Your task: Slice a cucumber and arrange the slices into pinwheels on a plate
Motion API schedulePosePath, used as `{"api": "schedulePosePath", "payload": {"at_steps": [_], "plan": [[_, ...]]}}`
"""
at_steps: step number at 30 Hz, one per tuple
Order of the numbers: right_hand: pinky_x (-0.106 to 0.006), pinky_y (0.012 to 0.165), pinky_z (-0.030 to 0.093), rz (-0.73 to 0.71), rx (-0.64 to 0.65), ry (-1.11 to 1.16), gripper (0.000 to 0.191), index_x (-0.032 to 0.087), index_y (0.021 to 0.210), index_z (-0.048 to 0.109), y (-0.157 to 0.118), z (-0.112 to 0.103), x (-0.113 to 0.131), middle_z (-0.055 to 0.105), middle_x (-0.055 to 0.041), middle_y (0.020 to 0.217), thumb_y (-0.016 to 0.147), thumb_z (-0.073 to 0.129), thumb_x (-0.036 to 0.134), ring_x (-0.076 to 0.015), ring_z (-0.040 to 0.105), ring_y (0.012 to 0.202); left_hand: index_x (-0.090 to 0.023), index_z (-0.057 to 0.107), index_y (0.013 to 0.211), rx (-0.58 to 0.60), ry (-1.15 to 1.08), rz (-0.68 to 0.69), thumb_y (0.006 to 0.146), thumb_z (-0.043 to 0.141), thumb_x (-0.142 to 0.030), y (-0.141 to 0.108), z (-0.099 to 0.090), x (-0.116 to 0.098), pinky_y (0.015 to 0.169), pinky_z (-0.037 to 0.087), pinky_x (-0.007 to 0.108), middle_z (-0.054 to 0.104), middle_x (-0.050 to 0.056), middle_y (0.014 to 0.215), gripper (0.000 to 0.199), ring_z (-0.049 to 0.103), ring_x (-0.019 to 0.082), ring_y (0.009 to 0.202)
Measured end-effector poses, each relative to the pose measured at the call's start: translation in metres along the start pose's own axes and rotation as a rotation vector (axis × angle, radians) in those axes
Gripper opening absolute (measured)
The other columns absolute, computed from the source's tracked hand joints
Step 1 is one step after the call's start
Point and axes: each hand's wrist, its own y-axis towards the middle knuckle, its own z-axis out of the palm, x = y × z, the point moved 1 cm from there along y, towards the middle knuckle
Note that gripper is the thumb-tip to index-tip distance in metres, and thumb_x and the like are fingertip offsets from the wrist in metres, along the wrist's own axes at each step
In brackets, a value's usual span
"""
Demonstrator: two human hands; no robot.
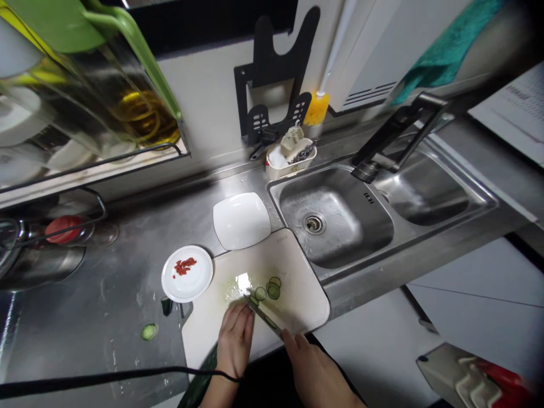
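Note:
Bent fingers of my left hand (236,331) press on a dark green cucumber (203,378), whose long end shows beside my wrist; the part under the fingers is mostly hidden. My right hand (308,362) grips a kitchen knife (266,318), its blade right beside the left fingertips, with cucumber slices against it. Both hands are over a pale cutting board (301,300). Several thin round cucumber slices (273,290) lie on the board, just beyond the blade. Left of the board, a cut cucumber end (149,331) and a dark green piece (166,306) rest on the steel counter.
A round white plate (170,288) with small red pieces overlaps the board's left edge. Behind the board sits a squarish white plate (241,220). To the right are a steel sink (340,218) and faucet (382,139). A black cable (106,378) crosses at lower left.

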Motion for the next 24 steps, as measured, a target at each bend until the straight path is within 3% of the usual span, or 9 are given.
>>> {"api": "schedulePosePath", "payload": {"at_steps": [24], "plan": [[-0.027, 0.067, 0.051, -0.046, 0.005, -0.104, 0.056, 0.012, 0.124, 0.055, 0.012, -0.003, 0.009, 0.069, -0.0112, 0.1, 0.078, 0.027, -0.004, -0.0214, 0.067, 0.08, -0.016, 0.063, 0.099, 0.015, 0.043, -0.006, 0.089, 0.047, -0.015, -0.002, 0.002, -0.001, 0.094, 0.05, 0.038, 0.069, 0.006, 0.098, 0.018, 0.063, 0.018, 0.097]]}}
